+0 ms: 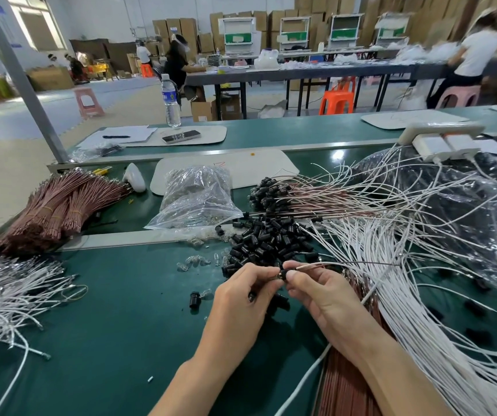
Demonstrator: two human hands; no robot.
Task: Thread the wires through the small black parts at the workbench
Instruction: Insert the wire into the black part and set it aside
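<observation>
Over the green workbench (106,325) the left hand (241,298) and right hand (323,292) both pinch one small black part (283,273) between curled fingertips; a thin wire (310,266) runs from it toward the right. Just behind it lies the heap of black parts (266,238); white wires (406,295) fan out on the right.

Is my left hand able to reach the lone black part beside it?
Probably yes: the lone black part lies beside the left hand, nothing between them, though it is pinching a second part.

Parts pile (266,240) behind hands (283,291)
</observation>
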